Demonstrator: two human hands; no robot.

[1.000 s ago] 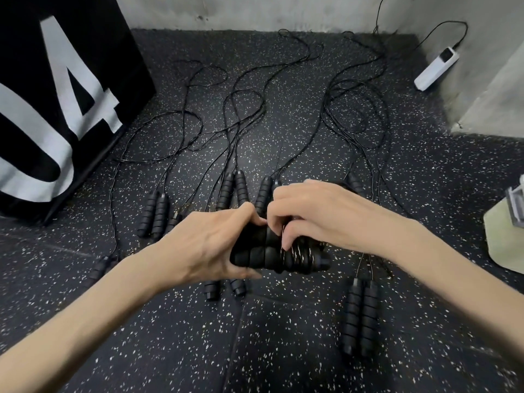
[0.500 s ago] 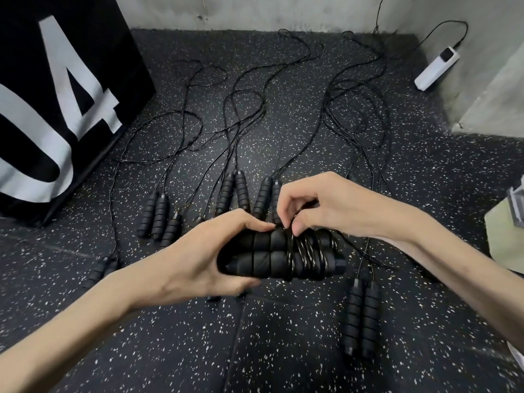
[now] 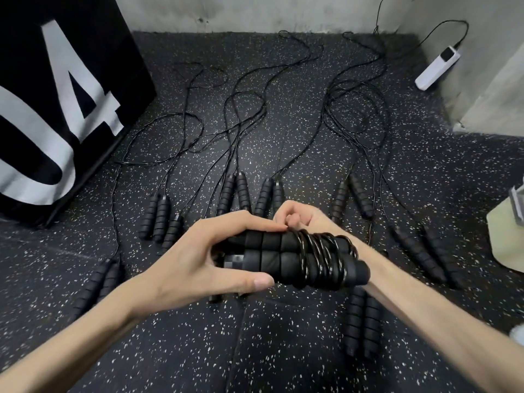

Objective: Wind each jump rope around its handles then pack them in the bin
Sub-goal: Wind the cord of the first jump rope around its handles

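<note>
Two foam handles clasped in left hand, right hand pinching cord, black bin lettered "4".

The right hand is half hidden behind the wound handles.

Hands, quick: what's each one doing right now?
Left hand: closed around the paired handles, holding them up.
Right hand: fingers curled shut behind the handles by the wound rope; what it pinches can't be told.

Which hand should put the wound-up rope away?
Probably the left hand: it already grips the paired handles at their bare end. The right hand only pinches cord behind the coils.
</note>
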